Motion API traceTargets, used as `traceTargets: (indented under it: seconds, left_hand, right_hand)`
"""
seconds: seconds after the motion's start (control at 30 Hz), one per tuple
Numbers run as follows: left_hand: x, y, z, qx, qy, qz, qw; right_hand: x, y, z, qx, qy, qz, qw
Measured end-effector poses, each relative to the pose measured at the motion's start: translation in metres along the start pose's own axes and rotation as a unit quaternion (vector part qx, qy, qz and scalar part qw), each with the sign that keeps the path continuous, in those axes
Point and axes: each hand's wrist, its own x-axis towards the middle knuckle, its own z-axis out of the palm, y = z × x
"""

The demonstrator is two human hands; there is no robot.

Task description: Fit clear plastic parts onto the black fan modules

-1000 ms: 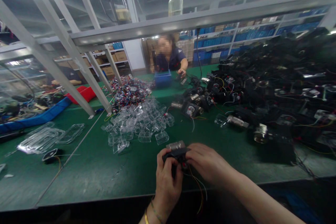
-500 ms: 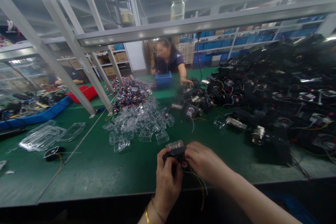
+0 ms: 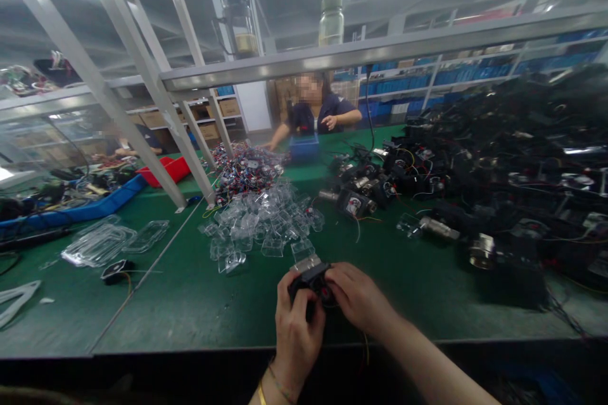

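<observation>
**Where a good grip could come undone**

I have the black unit (image 3: 311,276) in both hands, near the front edge of the green table (image 3: 247,323), its metal barrel (image 3: 306,264) facing away from me. My left hand (image 3: 298,329) clamps it from the left, fingers (image 3: 282,297) round the far side and thumb on the near side. My right hand (image 3: 358,297) pinches its right end; exactly which small part lies under those fingertips is hidden from view.

The wires (image 3: 366,348) worry me most. They trail below my right hand toward the table's edge, so a snag on that edge or under my wrist could tug them at the joint. If I press hard with the right and the left is slack, the unit could twist, since the barrel probably makes it heavy on the far side. A slip there might send it onto the clear plastic pieces (image 3: 266,218), which spread just beyond; one of them lies so near the barrel that I cannot tell whether they touch. Thin as they look, they could crack or scatter.

To my right, the heap of black assemblies (image 3: 475,139) sprawls with leads sticking out, and a careless swing of my forearm could catch one. Across the table, a co-worker (image 3: 339,109) sits well apart, unlikely to bump me.
</observation>
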Motion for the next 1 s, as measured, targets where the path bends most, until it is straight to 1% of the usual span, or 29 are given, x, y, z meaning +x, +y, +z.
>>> traceTargets:
  seconds: [0.07,0.17,0.23,0.3,0.4,0.47,0.57,0.63,0.77,1.0]
  left_hand:
    - [-0.001,0.0,-0.001,-0.002,-0.008,0.002,1.0]
    - [0.0,-0.001,-0.004,-0.011,-0.026,0.001,1.0]
    - [0.0,-0.002,-0.008,-0.026,-0.039,0.001,0.999]
    - [-0.001,-0.003,-0.012,-0.05,-0.044,0.007,0.998]
    - [-0.002,-0.007,-0.017,-0.071,-0.025,0.026,0.997]
    - [-0.003,-0.011,-0.02,-0.064,-0.019,0.04,0.997]
    - [-0.002,-0.016,-0.022,-0.029,-0.038,0.051,0.998]
    - [-0.001,-0.019,-0.021,-0.002,-0.045,0.057,0.997]
    - [-0.002,-0.02,-0.016,0.035,-0.03,0.069,0.997]
    - [-0.005,-0.018,-0.007,0.076,-0.002,0.085,0.994]
  right_hand:
    - [-0.009,-0.002,0.006,0.005,0.024,0.028,0.999]
    - [-0.026,-0.011,0.015,-0.002,0.073,0.09,0.993]
    - [-0.036,-0.019,0.021,-0.02,0.083,0.12,0.989]
    - [-0.041,-0.027,0.026,-0.047,0.069,0.134,0.987]
    - [-0.041,-0.033,0.033,-0.078,0.041,0.146,0.985]
    - [-0.038,-0.035,0.035,-0.089,0.033,0.154,0.983]
    - [-0.035,-0.035,0.034,-0.107,0.026,0.171,0.979]
    - [-0.035,-0.035,0.033,-0.127,0.025,0.188,0.974]
    - [-0.04,-0.036,0.032,-0.171,0.002,0.216,0.961]
    - [-0.038,-0.048,0.028,-0.214,-0.062,0.22,0.95]
